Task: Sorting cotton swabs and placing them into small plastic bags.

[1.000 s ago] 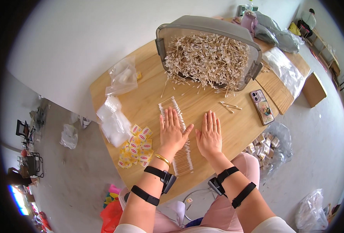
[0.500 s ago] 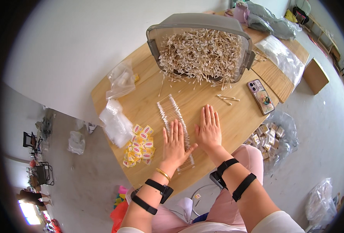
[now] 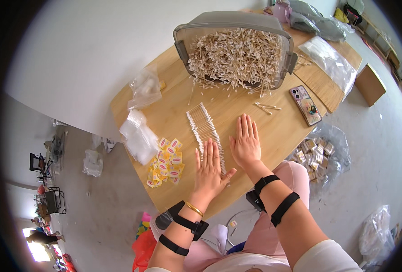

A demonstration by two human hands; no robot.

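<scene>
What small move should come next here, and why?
Perhaps slide the right hand leftward against the row of cotton swabs: the left hand is palm-down over the row's near part, while the right, also flat, is apart from the row.

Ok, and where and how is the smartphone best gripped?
Take the smartphone by its two long edges, probably with the right hand, the nearer one, coming down from above: it lies flat, back up, leaving both sides exposed. Best avoid the camera lenses at its far end and what looks like a raised ornament on its nearer half.
</scene>
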